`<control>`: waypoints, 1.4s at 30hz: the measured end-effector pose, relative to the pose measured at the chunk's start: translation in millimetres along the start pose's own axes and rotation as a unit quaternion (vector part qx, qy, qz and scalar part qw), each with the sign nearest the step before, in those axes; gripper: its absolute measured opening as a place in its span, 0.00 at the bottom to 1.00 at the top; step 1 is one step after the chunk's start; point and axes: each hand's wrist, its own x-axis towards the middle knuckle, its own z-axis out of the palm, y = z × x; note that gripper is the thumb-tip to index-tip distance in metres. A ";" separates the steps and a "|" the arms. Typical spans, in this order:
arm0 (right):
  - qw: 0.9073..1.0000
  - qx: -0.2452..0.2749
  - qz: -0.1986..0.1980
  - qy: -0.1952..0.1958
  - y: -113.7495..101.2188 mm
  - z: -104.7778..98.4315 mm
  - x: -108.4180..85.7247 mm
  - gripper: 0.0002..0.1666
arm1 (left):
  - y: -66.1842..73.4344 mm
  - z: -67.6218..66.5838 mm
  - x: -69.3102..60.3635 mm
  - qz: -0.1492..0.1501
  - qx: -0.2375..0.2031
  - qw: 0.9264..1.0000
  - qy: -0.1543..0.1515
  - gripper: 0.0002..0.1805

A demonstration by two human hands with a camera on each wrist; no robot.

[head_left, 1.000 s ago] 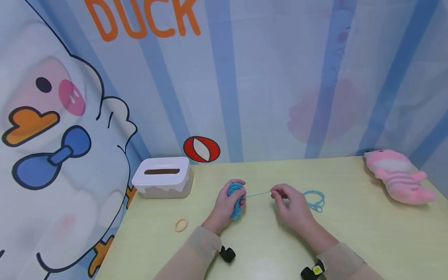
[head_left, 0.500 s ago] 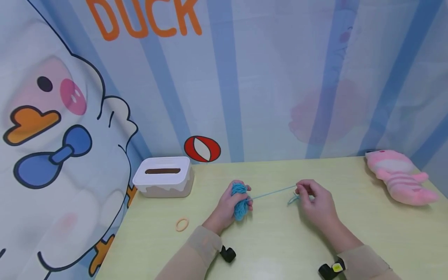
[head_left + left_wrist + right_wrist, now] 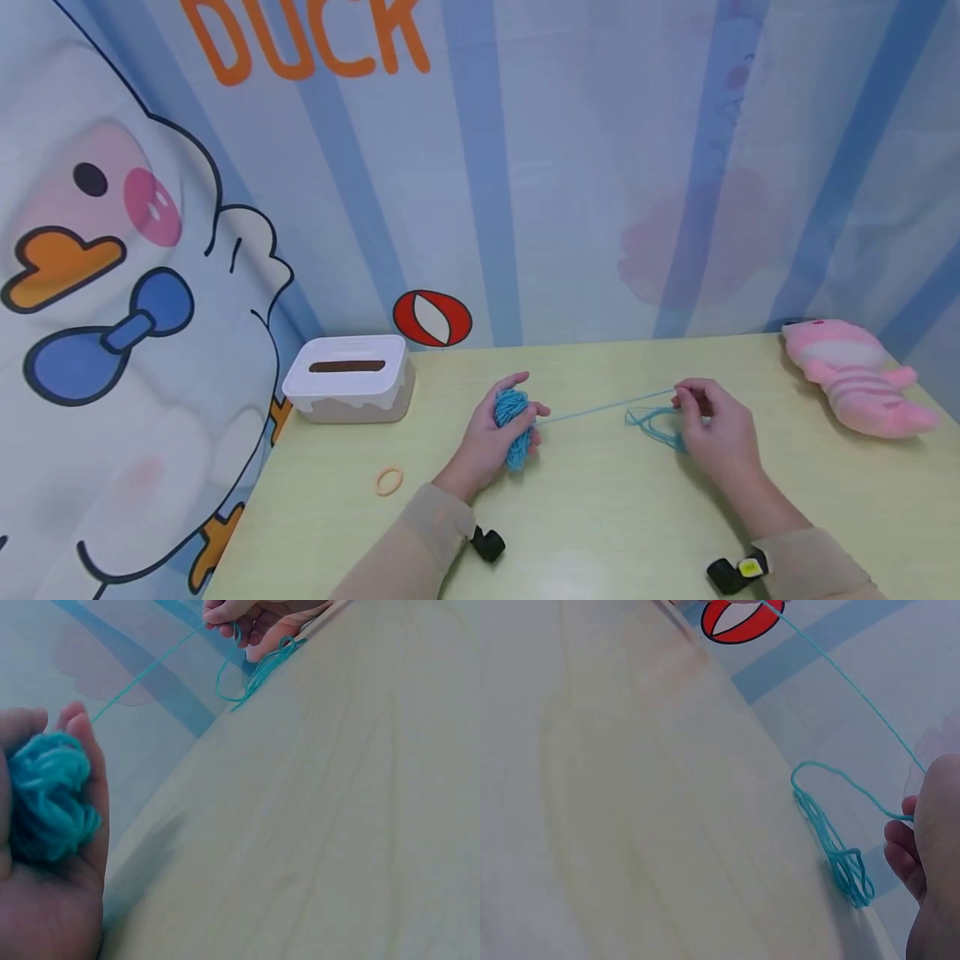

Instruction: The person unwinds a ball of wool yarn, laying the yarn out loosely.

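A bundle of turquoise yarn (image 3: pixel 513 427) lies in my left hand (image 3: pixel 491 442), its thumb and fingers curled round it; the left wrist view shows the yarn bundle (image 3: pixel 51 799) between thumb and fingers. One taut strand (image 3: pixel 600 408) runs from the bundle across to my right hand (image 3: pixel 720 425), which pinches it between thumb and fingertips. Below the right fingertips a loose coil of the same yarn (image 3: pixel 660 427) sits on the table, and in the right wrist view a slack length joins this coil (image 3: pixel 844 862) to the right hand (image 3: pixel 937 825).
A white and beige tissue box (image 3: pixel 348 383) stands at the table's back left. Nearer me lies a small orange ring (image 3: pixel 388 481). A pink plush toy (image 3: pixel 855 379) rests at the far right. Behind the pale table (image 3: pixel 585 517) hangs a printed cloth (image 3: pixel 570 167).
My right hand has moved rightward, away from the left, and the strand between them has grown longer. The left hand stays nearly in place, its fingers slightly more spread.
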 end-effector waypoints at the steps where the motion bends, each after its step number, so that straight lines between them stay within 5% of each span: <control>1: 1.000 -0.009 0.007 0.000 1.3 -1.4 0.7 0.07 | -0.4 -0.1 0.2 0.002 0.008 1.000 0.008 0.31; 9: 0.996 -0.067 0.050 -0.019 4.5 -9.5 3.5 0.11 | -2.6 -0.9 1.3 -0.001 0.041 0.998 0.056 0.28; 17: 0.990 -0.113 0.075 -0.049 9.4 -13.3 5.8 0.12 | -0.4 -2.5 1.7 0.007 0.000 0.993 0.119 0.24; 24: 0.982 -0.129 0.074 -0.120 15.8 -12.9 6.8 0.15 | 0.5 -2.8 2.3 0.004 0.002 0.994 0.109 0.27; 29: 0.978 -0.143 0.069 -0.133 15.0 -11.2 6.1 0.16 | 0.4 -1.7 3.1 0.000 0.003 0.995 0.098 0.27; 33: 0.987 -0.123 0.045 -0.091 9.2 -6.8 5.2 0.14 | 1.3 -0.3 2.4 -0.002 0.008 0.996 0.094 0.27; 37: 0.998 -0.064 -0.026 -0.007 -5.3 6.4 1.2 0.09 | 1.7 0.5 2.0 -0.005 0.011 0.996 0.088 0.27; 42: 0.990 0.013 -0.141 0.006 -27.6 31.5 -7.7 0.08 | 1.7 1.0 3.3 -0.002 0.009 0.997 0.079 0.28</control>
